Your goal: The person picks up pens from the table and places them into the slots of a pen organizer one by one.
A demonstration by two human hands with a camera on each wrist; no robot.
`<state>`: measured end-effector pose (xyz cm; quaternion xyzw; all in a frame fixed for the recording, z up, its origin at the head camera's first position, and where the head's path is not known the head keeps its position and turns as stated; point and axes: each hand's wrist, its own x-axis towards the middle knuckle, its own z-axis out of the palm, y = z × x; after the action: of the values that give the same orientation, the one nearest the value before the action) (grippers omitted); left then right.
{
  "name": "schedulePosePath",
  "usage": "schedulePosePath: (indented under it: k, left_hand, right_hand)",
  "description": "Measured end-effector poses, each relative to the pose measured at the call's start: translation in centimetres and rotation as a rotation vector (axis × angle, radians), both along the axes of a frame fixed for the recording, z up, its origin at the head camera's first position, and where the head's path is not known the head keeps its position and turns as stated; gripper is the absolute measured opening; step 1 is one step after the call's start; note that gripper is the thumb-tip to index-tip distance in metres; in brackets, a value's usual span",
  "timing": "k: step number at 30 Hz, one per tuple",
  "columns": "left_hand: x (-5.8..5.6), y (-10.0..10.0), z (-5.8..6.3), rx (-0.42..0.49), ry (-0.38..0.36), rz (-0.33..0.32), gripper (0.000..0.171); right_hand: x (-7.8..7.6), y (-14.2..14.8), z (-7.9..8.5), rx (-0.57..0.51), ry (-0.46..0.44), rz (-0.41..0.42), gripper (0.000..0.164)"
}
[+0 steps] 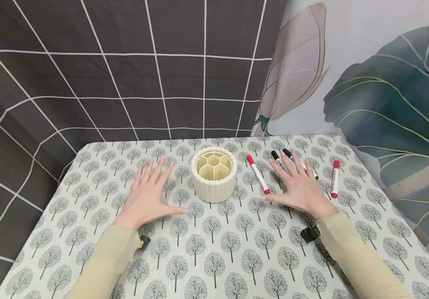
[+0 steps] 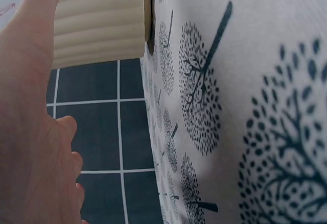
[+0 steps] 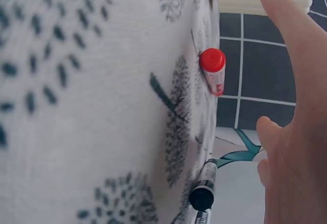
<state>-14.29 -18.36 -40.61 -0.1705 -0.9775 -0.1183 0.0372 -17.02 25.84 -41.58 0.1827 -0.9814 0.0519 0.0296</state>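
Observation:
A cream, ribbed round pen holder (image 1: 214, 187) with several compartments around a central tube stands upright near the middle of the table. My left hand (image 1: 147, 197) is spread to its left, thumb pointing toward it, holding nothing. My right hand (image 1: 302, 191) spreads out on the other side, over the markers. Its thumb tip is right at the lower end of a red-capped marker (image 1: 258, 174). Two black-capped markers (image 1: 276, 156) lie partly hidden beneath the right fingers. In the right wrist view a black marker end (image 3: 202, 196) shows below the red marker (image 3: 212, 66).
Another red marker (image 1: 335, 178) lies on the far right of the table. The table (image 1: 214, 249) wears a white cloth printed with trees. Behind it hangs a dark grid-patterned curtain (image 1: 124, 74), with a floral-patterned cloth (image 1: 386, 104) on the right.

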Motion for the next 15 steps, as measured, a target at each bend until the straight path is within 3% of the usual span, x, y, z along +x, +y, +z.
schedulePosePath:
  k: [15]
  left_hand:
    - [-0.65, -0.05, -0.11, 0.027, 0.029, 0.004, 0.139]
  right_hand:
    - [-0.48, 0.84, 0.31, -0.100, 0.022, -0.014, 0.113]
